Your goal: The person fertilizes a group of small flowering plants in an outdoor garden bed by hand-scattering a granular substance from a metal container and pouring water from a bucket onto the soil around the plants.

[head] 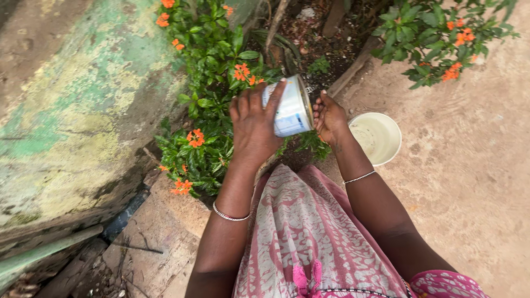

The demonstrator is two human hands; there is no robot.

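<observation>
My left hand (253, 124) grips a white and blue metal tin can (291, 107) from behind, tilted on its side above a green plant with orange flowers (212, 83). The can's open rim faces right, toward my right hand (329, 117). That right hand is cupped with fingers curled at the can's mouth; I cannot tell whether anything lies in its palm. Both wrists wear thin silver bangles. A pink and white patterned cloth (309, 232) covers my lap below.
A cream plastic bucket (379, 137) stands on the bare concrete ground just right of my right hand. A second flowering shrub (436, 33) grows at the top right. A mossy green-stained wall (77, 110) fills the left, with a pipe along its base.
</observation>
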